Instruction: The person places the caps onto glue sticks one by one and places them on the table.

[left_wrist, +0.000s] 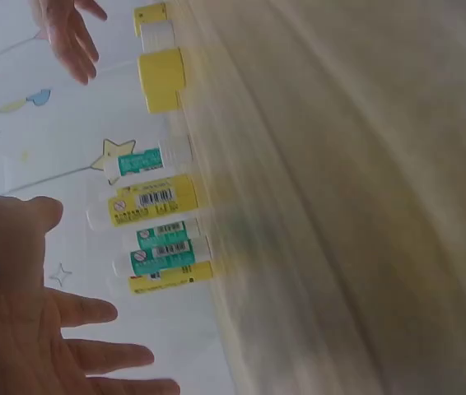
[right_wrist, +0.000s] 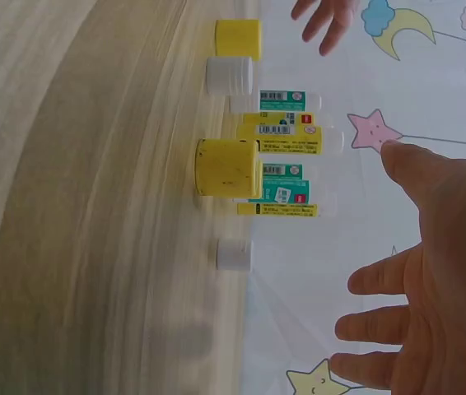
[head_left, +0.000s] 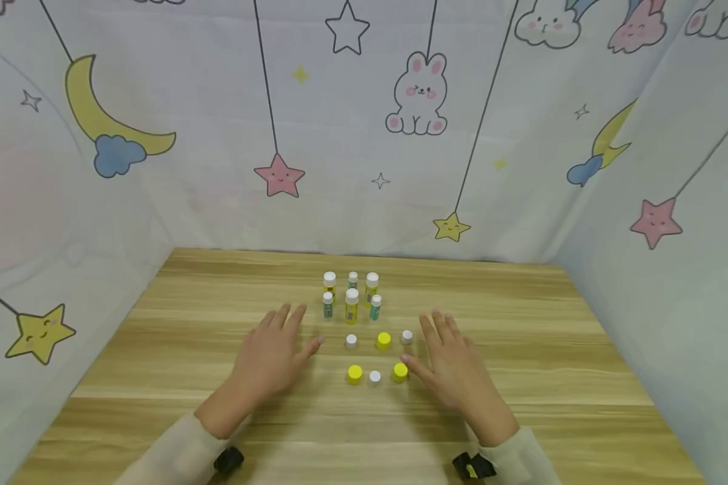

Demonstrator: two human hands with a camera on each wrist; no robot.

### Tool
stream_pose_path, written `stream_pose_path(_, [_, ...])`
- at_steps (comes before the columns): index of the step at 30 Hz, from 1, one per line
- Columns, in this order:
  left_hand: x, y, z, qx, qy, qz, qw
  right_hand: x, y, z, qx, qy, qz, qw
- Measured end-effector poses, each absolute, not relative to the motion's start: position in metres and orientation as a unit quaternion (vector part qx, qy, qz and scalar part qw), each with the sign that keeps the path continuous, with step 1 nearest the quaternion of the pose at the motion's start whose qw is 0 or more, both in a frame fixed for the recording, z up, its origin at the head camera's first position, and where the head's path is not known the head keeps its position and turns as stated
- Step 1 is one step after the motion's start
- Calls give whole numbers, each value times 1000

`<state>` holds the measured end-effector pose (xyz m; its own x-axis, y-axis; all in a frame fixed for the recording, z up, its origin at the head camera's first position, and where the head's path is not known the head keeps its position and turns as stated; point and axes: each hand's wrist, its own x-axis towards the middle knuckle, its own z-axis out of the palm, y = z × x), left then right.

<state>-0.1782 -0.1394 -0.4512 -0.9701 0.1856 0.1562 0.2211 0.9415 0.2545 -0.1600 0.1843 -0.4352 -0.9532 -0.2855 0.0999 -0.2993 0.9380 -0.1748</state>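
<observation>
Nearest in my head view are the pale sleeves (head_left: 178, 451). Past them, the left hand (head_left: 273, 357) and right hand (head_left: 458, 364) hover with fingers spread and thumbs out, both empty. Between them on the wooden table (head_left: 340, 438) I see three yellow caps (head_left: 354, 375) and three white caps (head_left: 375, 378) in two loose rows; the right thumb is near the front row's rightmost yellow one. Beyond the caps, three yellow tubes (head_left: 351, 308) and three green tubes (head_left: 328, 308) stand upright, clustered. Behind hangs a printed cloth (head_left: 212, 215).

Yel. caps (head_left: 354, 375), wht. caps (head_left: 351, 341), yel./grn.-label tubes (head_left: 352, 310)
</observation>
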Motion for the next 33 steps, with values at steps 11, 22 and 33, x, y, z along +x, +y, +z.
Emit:
stream_pose_path(11, [-215, -143, -458, -102, -933, -346, 12, -158, 182, -435, 164, -979, 121, 30])
stream_pose_path(22, [-246, -149, -463, -70, -896, -439, -16, -157, 181, -435, 179, -975, 130, 33])
stream_pose_path(33, [-273, -146, -472, -46, -870, -490, -12, -154, 177, -436, 187, -971, 143, 32])
